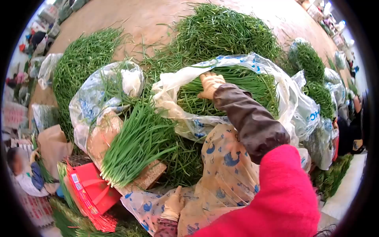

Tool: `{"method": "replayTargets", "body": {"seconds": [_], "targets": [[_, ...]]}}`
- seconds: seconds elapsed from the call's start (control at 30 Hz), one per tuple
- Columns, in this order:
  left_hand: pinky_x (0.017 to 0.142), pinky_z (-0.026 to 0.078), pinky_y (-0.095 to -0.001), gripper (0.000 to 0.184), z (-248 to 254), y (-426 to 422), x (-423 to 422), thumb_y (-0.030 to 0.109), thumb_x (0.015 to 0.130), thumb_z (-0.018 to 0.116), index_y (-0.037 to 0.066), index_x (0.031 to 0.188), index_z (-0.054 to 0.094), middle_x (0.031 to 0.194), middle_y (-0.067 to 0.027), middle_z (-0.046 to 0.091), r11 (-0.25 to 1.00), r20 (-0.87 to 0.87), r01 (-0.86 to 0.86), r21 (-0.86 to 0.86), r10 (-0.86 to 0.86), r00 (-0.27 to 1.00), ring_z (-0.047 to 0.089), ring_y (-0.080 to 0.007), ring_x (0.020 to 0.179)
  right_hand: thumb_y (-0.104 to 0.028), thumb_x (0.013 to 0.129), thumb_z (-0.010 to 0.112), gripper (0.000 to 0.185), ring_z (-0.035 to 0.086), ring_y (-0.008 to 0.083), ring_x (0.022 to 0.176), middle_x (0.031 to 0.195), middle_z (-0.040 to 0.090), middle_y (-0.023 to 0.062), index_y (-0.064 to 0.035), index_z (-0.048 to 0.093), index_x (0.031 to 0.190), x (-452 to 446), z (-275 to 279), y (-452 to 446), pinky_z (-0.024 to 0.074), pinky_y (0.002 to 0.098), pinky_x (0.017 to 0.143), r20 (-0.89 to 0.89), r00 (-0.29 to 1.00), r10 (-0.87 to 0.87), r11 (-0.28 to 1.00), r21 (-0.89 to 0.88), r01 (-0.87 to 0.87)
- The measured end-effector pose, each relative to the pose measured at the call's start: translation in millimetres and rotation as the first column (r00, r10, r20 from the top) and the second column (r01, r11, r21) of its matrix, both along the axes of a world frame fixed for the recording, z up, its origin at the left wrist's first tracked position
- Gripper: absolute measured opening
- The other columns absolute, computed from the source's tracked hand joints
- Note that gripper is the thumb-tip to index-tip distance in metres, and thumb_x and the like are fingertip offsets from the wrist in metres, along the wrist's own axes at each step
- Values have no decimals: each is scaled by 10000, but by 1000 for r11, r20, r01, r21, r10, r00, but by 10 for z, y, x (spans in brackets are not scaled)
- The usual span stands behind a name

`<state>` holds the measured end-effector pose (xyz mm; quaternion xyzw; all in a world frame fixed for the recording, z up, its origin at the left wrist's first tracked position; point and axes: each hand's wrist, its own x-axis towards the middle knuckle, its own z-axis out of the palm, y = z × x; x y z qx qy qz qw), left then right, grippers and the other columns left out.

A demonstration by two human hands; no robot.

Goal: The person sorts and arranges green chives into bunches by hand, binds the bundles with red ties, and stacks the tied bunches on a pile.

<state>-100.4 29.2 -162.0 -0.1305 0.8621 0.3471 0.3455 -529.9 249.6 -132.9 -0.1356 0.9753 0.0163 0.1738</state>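
Note:
My right hand point(212, 84), in a pale glove, reaches into a large clear plastic bag point(304, 112) with blue print. It lies on the long green chives point(252, 85) inside, near the bag's left rim, thumb apart from the fingers. My left hand point(173, 204), also gloved, rests low by my whale-print apron point(229, 158), one finger stretched out and nothing visible in it. Ahead of it, a neat bunch of chives point(134, 142) lies on a wooden board point(152, 174), pale root ends towards me.
Heaps of loose greens point(229, 33) cover the floor ahead. A second plastic bag point(90, 94) stands behind the board. Red ties point(89, 197) hang from a red box-like thing point(96, 185) at lower left. Another person point(29, 173) sits at far left.

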Motion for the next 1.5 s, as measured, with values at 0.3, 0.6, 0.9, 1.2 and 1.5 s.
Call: {"method": "replayTargets", "body": {"seconds": [0.3,0.6,0.9,1.2,1.5], "targets": [[766,497,-421,560,-4,145,-235,206,868,564,137,1403,417,996,-198,648,994,234,96,-49,-82,969,623,-363,897,-551,740,671,822,445,298,1236,1348,484,143,-50,439,1349,-770,-528,-536,303,536,1008,309,949,62,979,168,-119],[722,482,-406,570,-419,145,-184,158,897,551,147,1439,375,995,-184,626,999,253,16,36,-24,967,613,-345,850,-442,739,674,662,507,281,1097,1212,548,142,-46,513,1245,-748,-791,-734,376,463,909,245,961,126,984,95,-153],[763,486,-429,548,127,298,-590,155,891,568,165,1415,408,1043,-208,631,988,96,134,-80,-126,987,604,-390,911,-332,738,677,504,570,263,958,1076,611,142,-43,588,1141,-831,-515,-429,450,391,810,229,964,134,990,7,-139],[942,468,-327,562,239,514,-1696,123,892,596,19,1409,399,1280,-164,574,836,10,-183,518,208,978,568,-248,1155,-222,737,681,351,632,246,819,940,674,141,-39,662,1037,-760,349,449,523,318,711,216,976,-3,898,-429,97],[1034,384,-458,872,666,1179,-3680,505,895,585,0,1475,175,1403,-230,401,373,103,-388,843,595,797,420,-339,1288,-68,620,725,606,628,191,882,980,666,115,-12,525,1189,-310,635,890,524,311,799,140,981,136,538,-842,46]]}}
